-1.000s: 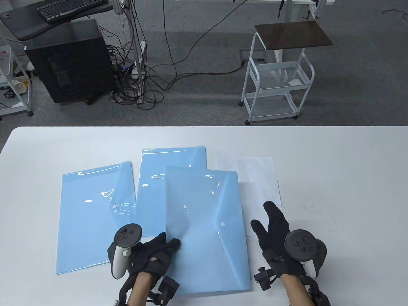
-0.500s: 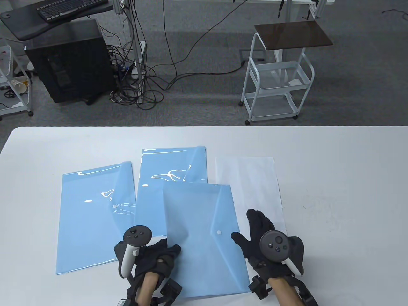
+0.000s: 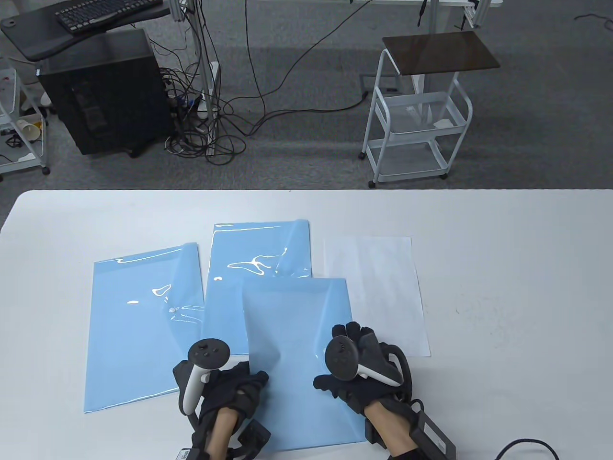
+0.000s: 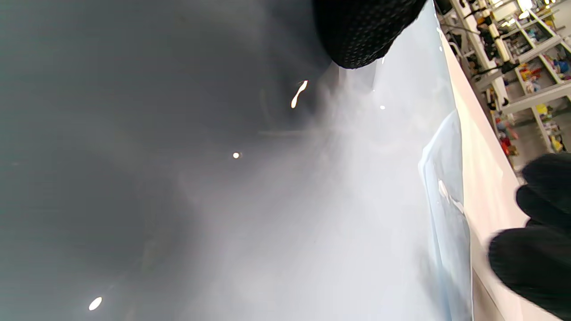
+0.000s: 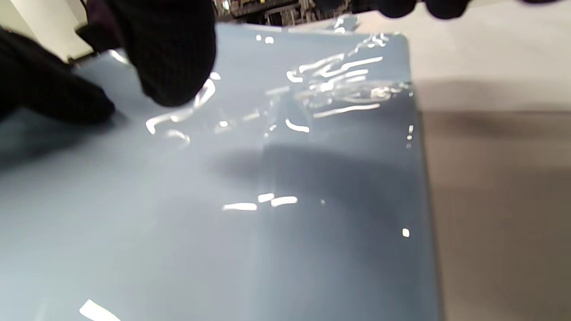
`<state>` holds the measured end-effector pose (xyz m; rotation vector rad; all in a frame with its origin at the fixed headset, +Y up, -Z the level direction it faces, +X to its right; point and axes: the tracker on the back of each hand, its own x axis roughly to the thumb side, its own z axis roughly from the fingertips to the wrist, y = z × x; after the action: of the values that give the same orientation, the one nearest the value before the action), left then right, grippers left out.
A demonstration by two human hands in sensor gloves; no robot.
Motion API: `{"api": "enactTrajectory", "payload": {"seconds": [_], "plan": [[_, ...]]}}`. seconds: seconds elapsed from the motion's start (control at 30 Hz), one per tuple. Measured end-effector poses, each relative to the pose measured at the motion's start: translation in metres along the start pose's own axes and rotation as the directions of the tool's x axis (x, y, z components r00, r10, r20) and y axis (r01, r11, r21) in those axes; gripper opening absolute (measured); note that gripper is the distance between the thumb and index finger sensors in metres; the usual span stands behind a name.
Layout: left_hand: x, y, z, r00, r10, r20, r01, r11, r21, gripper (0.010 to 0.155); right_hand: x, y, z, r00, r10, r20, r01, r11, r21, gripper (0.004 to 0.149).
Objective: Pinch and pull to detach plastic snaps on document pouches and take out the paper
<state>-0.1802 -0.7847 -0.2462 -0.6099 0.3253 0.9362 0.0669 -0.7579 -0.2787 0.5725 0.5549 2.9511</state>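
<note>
Right hand (image 3: 357,378) has shifted leftward onto the front pouch (image 3: 297,335), fingers lying over its flap edge, grip indeterminate. Left hand (image 3: 230,388), fingers curled, grips the pouch's left edge.

Office or laboratory workspace: a white table (image 3: 503,249) on grey carpet (image 3: 311,158), a black computer tower (image 3: 103,91) beneath a keyboard (image 3: 103,12), tangled floor cables (image 3: 215,129), a white rolling cart (image 3: 416,124), and cluttered shelves (image 4: 526,49) beyond.
</note>
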Motion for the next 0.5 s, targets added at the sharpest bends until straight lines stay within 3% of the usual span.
{"api": "enactTrajectory", "payload": {"seconds": [0.2, 0.33, 0.4, 0.5], "plan": [[0.001, 0.0, 0.0, 1.0, -0.013, -0.002, 0.013, 1.0, 0.0, 0.047, 0.014, 0.008, -0.019, 0.986, 0.167, -0.018, -0.165, 0.983, 0.08, 0.107], [0.002, -0.001, 0.0, 1.0, -0.029, -0.003, 0.029, 1.0, 0.0, 0.046, 0.021, 0.009, -0.027, 0.977, 0.211, -0.024, -0.207, 0.969, 0.134, 0.101], [0.003, -0.002, 0.0, 0.999, -0.037, -0.004, 0.037, 0.999, 0.004, 0.046, 0.023, 0.009, -0.03, 0.986, 0.165, -0.018, -0.159, 0.972, 0.172, 0.098], [0.003, -0.002, 0.0, 0.999, -0.046, -0.003, 0.046, 0.999, 0.008, 0.046, 0.027, 0.01, -0.034, 0.98, 0.196, -0.031, -0.189, 0.969, 0.162, 0.093]]}}
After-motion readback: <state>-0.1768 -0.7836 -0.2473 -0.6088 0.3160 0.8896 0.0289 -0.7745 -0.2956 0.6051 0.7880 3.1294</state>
